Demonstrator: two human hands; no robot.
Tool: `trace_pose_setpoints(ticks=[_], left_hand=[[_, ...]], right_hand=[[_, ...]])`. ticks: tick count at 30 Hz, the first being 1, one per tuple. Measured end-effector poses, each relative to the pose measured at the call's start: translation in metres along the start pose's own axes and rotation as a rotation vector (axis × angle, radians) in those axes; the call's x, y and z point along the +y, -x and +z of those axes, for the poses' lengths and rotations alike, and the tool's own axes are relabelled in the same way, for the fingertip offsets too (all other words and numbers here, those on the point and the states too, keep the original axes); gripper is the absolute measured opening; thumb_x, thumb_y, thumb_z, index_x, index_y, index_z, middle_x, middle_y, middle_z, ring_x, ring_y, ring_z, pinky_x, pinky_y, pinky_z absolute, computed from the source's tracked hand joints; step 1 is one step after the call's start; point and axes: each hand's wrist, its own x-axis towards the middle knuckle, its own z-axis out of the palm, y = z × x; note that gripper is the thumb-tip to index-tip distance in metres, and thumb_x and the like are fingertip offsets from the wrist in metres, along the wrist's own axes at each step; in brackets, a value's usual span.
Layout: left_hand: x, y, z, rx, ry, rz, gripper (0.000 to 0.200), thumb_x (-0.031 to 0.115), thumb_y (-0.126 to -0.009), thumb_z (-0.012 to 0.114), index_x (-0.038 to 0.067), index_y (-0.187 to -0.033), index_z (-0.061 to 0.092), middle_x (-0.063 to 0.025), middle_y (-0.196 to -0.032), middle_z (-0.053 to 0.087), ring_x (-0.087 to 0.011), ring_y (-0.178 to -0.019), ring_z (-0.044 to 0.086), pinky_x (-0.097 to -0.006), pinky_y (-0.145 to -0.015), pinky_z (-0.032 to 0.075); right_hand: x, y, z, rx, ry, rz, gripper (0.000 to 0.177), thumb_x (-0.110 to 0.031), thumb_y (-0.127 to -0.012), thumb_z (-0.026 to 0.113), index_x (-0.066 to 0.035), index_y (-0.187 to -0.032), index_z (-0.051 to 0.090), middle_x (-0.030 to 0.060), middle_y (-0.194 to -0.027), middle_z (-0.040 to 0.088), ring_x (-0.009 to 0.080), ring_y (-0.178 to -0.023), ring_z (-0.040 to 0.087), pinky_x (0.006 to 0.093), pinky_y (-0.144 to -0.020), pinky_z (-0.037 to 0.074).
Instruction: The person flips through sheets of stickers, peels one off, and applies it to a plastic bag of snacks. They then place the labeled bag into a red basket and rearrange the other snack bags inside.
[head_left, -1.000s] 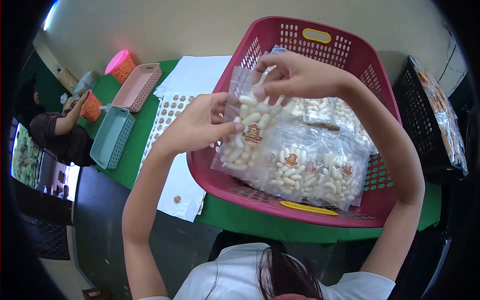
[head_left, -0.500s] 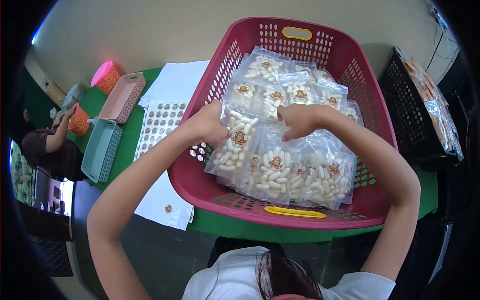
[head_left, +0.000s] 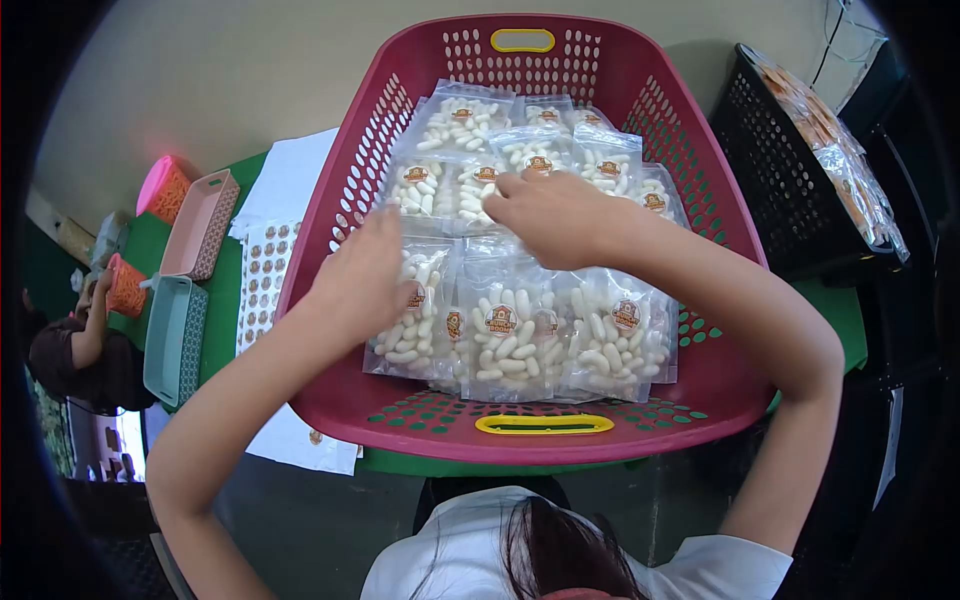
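A large maroon basket (head_left: pixel 520 450) with yellow handles holds several clear bags of white oblong pieces, each with a round brown label. My left hand (head_left: pixel 362 275) is over the basket's left side, its fingers at the edge of the front left bag (head_left: pixel 408 330); the thumb lies near that bag's label. My right hand (head_left: pixel 550 215) is above the middle of the basket, fingers bent, close to a labelled bag (head_left: pixel 480 185) in the middle row. Whether its fingertips grip any plastic is unclear.
A sheet of round stickers (head_left: pixel 265 285) lies left of the basket on the green cloth. Beyond are a teal tray (head_left: pixel 175 340), a pink tray (head_left: pixel 200 225) and a pink tub (head_left: pixel 165 188). At far left a person holds an orange container (head_left: pixel 127 287). A black crate (head_left: pixel 790 170) stands right.
The view has shifted, so the basket appears further left. My right hand has moved from the front bags toward the middle row. My left hand stays by the front left bag.
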Motion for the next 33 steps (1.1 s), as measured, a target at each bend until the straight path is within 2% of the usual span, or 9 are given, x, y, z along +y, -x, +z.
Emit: trace_pose_setpoints(ticks=[3, 7, 8, 10, 15, 18, 23, 29, 33], left_hand=[[0.032, 0.004, -0.007, -0.157, -0.148, 0.284, 0.091, 0.032, -0.06, 0.071, 0.001, -0.128, 0.019, -0.0247, -0.13, 0.02, -0.0372, -0.118, 0.027, -0.0453, -0.093, 0.03], [0.061, 0.012, 0.014, -0.244, -0.325, 0.326, 0.092, 0.042, -0.062, 0.067, 0.012, -0.132, 0.015, -0.0197, -0.136, 0.004, -0.0409, -0.123, 0.011, -0.0577, -0.093, 0.02], [0.063, 0.012, 0.018, -0.334, -0.351, 0.366, 0.092, 0.046, -0.063, 0.064, 0.014, -0.133, 0.013, -0.0165, -0.137, -0.001, -0.0421, -0.124, 0.006, -0.0615, -0.091, 0.017], [0.074, 0.013, 0.026, -0.456, -0.404, 0.372, 0.088, 0.056, -0.066, 0.055, 0.025, -0.134, 0.007, -0.0079, -0.139, -0.007, -0.0424, -0.124, -0.001, -0.0658, -0.089, 0.012], [0.096, 0.009, 0.036, -0.56, -0.405, 0.379, 0.084, 0.053, -0.07, 0.053, 0.035, -0.132, -0.002, -0.004, -0.139, -0.012, -0.0403, -0.125, 0.002, -0.0631, -0.089, 0.018], [0.1, -0.001, 0.037, -0.645, -0.301, 0.373, 0.084, 0.052, -0.072, 0.052, 0.032, -0.132, -0.003, -0.005, -0.139, -0.012, -0.0398, -0.125, 0.007, -0.0586, -0.085, 0.03], [0.093, 0.0, 0.022, -0.592, -0.105, 0.359, 0.077, 0.054, -0.076, 0.044, 0.02, -0.134, 0.005, -0.0136, -0.138, -0.005, -0.0425, -0.12, 0.021, -0.0499, -0.09, 0.032], [0.023, 0.047, -0.04, -0.023, 0.41, 0.584, 0.06, 0.043, -0.084, 0.04, -0.002, -0.122, 0.032, -0.0257, -0.128, 0.027, -0.0383, -0.113, 0.033, -0.0382, -0.095, 0.029], [-0.071, 0.149, -0.038, 0.423, 0.769, 0.288, 0.056, 0.034, -0.08, 0.048, -0.001, -0.121, 0.036, -0.0175, -0.127, 0.034, -0.0266, -0.12, 0.03, -0.036, -0.099, 0.02]], right_hand=[[-0.007, 0.036, -0.012, -0.369, 0.114, 0.035, 0.044, -0.017, -0.068, 0.062, -0.01, -0.109, 0.047, 0.0155, -0.108, 0.045, 0.0282, -0.101, 0.046, 0.0378, -0.08, 0.042], [-0.018, 0.081, 0.013, -0.331, 0.082, 0.104, 0.063, -0.023, -0.062, 0.069, -0.013, -0.117, 0.041, 0.014, -0.115, 0.04, 0.0331, -0.106, 0.041, 0.0445, -0.086, 0.037], [-0.019, 0.089, 0.024, -0.259, 0.119, 0.109, 0.056, -0.019, -0.065, 0.063, -0.013, -0.116, 0.042, 0.0134, -0.117, 0.039, 0.0331, -0.109, 0.039, 0.0528, -0.084, 0.035], [-0.022, 0.096, 0.034, -0.215, 0.103, 0.129, 0.054, -0.017, -0.065, 0.062, -0.013, -0.116, 0.042, 0.0139, -0.117, 0.039, 0.0338, -0.107, 0.041, 0.0509, -0.085, 0.036], [-0.002, 0.096, 0.042, -0.158, 0.023, 0.033, 0.05, -0.008, -0.067, 0.058, -0.013, -0.115, 0.044, 0.0149, -0.116, 0.038, 0.0347, -0.102, 0.046, 0.044, -0.084, 0.039], [0.003, 0.093, 0.043, -0.181, -0.021, -0.038, 0.048, -0.003, -0.068, 0.054, -0.015, -0.113, 0.046, 0.0148, -0.114, 0.039, 0.0332, -0.099, 0.049, 0.04, -0.082, 0.041], [-0.005, 0.083, 0.029, -0.289, -0.065, 0.014, 0.053, -0.008, -0.063, 0.062, -0.016, -0.112, 0.047, 0.0139, -0.113, 0.04, 0.0329, -0.092, 0.052, 0.0403, -0.08, 0.042], [-0.016, 0.083, 0.0, -0.2, -0.121, 0.096, 0.038, -0.015, -0.064, 0.064, -0.012, -0.102, 0.057, 0.0153, -0.112, 0.048, 0.0317, -0.095, 0.051, 0.0384, -0.084, 0.039], [-0.069, 0.113, -0.035, 0.366, -0.035, 0.228, 0.035, -0.018, -0.067, 0.063, -0.008, -0.1, 0.057, 0.0156, -0.107, 0.051, 0.033, -0.101, 0.046, 0.0399, -0.09, 0.033]])
